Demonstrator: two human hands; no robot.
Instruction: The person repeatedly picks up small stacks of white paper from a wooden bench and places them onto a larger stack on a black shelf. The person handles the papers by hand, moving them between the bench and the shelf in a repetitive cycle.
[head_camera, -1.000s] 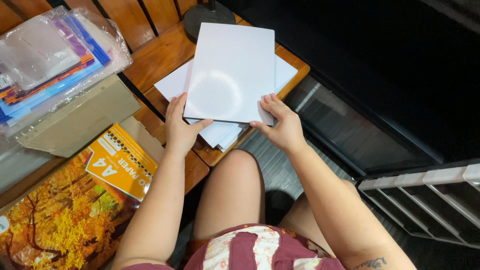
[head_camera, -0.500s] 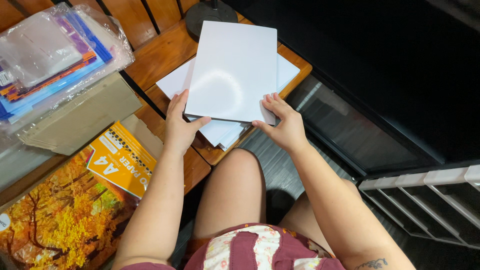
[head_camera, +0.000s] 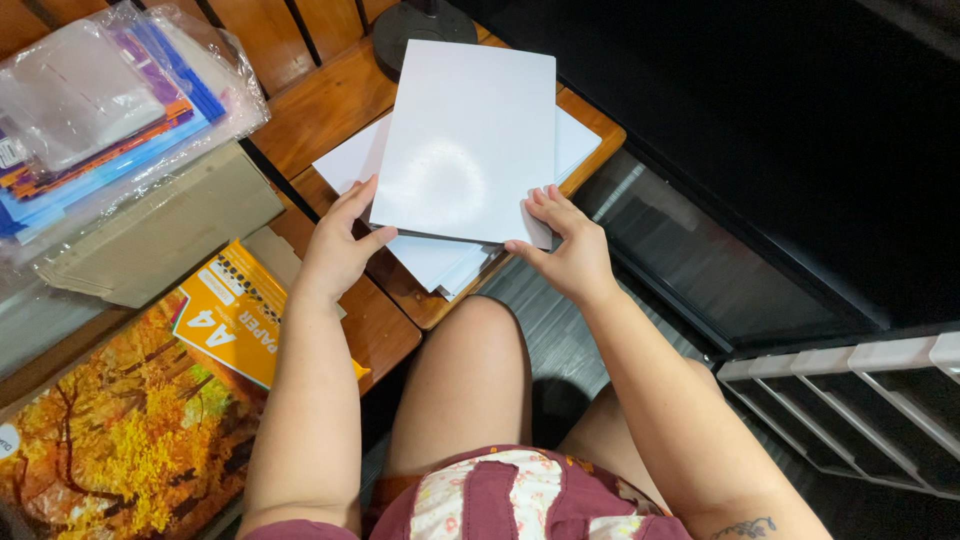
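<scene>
Both hands, left hand (head_camera: 335, 250) and right hand (head_camera: 570, 250), fingers clamped on the glossy white sheet stack (head_camera: 465, 140), are squaring it over loose sheets (head_camera: 440, 262) lying unaligned on the bench (head_camera: 330, 105).

Head view: your left hand (head_camera: 338, 250) and right hand (head_camera: 570, 250) grip the near corners of a glossy white sheet stack (head_camera: 465, 140), held tilted above loose white sheets (head_camera: 440, 262) on a wooden table (head_camera: 330, 105); an orange paper ream (head_camera: 235, 315) lies at left.
</scene>
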